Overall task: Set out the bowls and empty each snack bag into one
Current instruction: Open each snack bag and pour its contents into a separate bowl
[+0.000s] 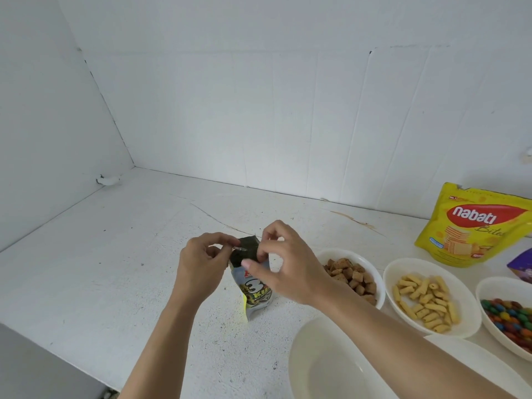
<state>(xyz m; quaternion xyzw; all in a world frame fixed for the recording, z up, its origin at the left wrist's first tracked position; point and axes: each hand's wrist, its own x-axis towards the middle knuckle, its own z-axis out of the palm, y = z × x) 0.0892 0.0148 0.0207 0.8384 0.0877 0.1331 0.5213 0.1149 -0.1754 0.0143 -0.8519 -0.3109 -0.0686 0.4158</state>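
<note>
A small grey snack bag (253, 286) with a dark top strip is held upright above the white counter. My left hand (201, 260) pinches its top edge from the left, and my right hand (285, 263) pinches the top from the right. An empty white bowl (331, 367) sits near the front, under my right forearm. To the right are a bowl of brown square snacks (371, 263), a bowl of yellow tube snacks (466, 312) and a bowl of coloured candies (489, 292). A yellow Nabati bag (472, 226) stands behind them.
The white counter (115, 254) meets white walls at the back and left. A purple packet (521, 269) shows at the right edge. Another white bowl rim (475, 352) lies at the front right. A grey surface (43, 364) fills the bottom left corner.
</note>
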